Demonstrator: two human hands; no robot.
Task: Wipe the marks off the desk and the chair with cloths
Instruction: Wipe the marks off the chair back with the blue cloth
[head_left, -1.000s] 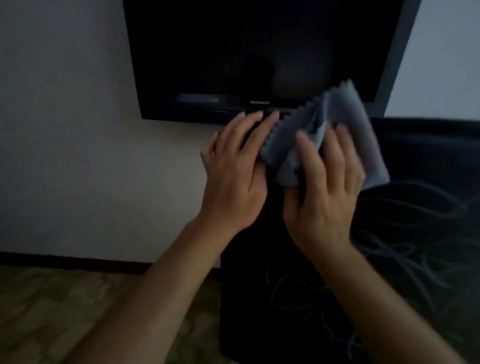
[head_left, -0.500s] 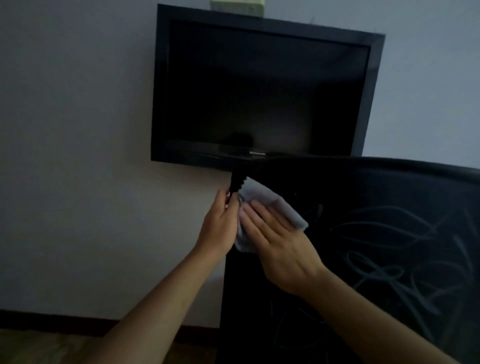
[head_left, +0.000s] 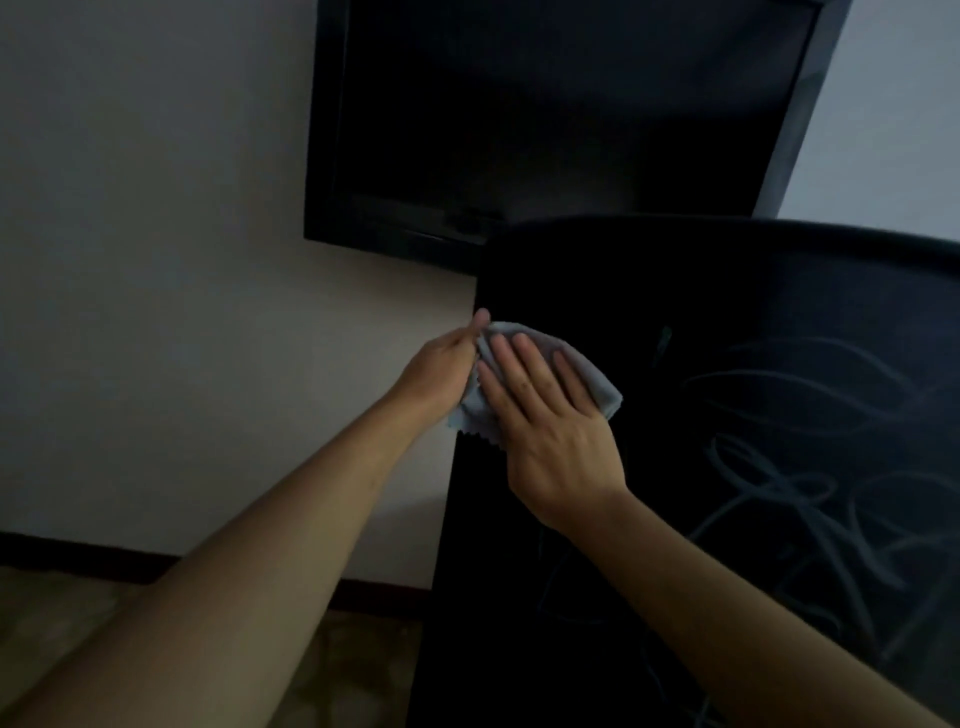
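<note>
A pale grey cloth (head_left: 587, 371) lies flat against the black chair back (head_left: 727, 291), near its left edge. My right hand (head_left: 550, 421) presses on the cloth with straight, spread fingers. At the chair's left edge my left hand (head_left: 441, 369) pinches the cloth's left border. Pale scribbled marks (head_left: 810, 467) cover the right part of the black surface. The cloth's lower zigzag edge sticks out below my right hand.
A black television (head_left: 545, 114) hangs on the white wall (head_left: 156, 260) just behind the chair's top. A dark skirting board (head_left: 78, 551) runs along the wall's foot above a patterned brownish floor (head_left: 62, 623).
Both hands and the cloth came down from the air onto the chair back's left edge. Since half a second ago they have shifted slightly lower, and the view has tilted down.
</note>
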